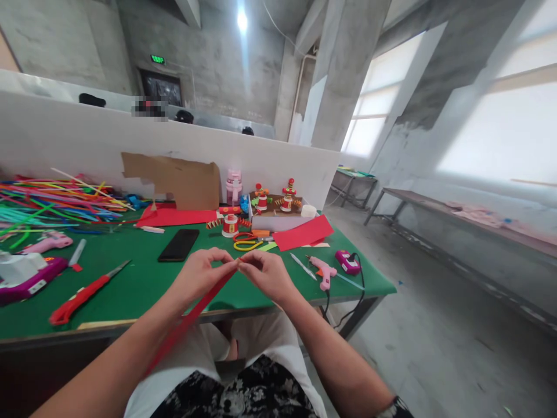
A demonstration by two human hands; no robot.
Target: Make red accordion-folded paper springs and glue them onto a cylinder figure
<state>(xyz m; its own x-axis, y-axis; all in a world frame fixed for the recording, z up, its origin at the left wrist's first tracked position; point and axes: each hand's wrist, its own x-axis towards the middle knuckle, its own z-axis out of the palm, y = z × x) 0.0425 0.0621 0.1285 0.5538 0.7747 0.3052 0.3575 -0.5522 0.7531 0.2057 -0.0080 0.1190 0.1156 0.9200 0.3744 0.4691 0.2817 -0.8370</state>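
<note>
My left hand [200, 273] and my right hand [267, 276] meet in front of me, just above the near edge of the green table [130, 284]. Both are closed in a pinch on the top end of a long red paper strip [191, 316]. My thumbs and forefingers press it from either side, and the fingertips of the two hands are almost touching. From that pinch the strip runs down and to my left, passing beside my left forearm towards my lap, clear of the table top. A black phone [178, 244] lies flat on the table just beyond my left hand, and red-handled scissors [82, 296] lie further left, near the table edge. To the right of my right hand a pink glue gun [324, 271] rests on its side near the table's corner. A red paper sheet [304, 233] lies behind it, and a heap of coloured pipe cleaners [52, 200] covers the far left.
</note>
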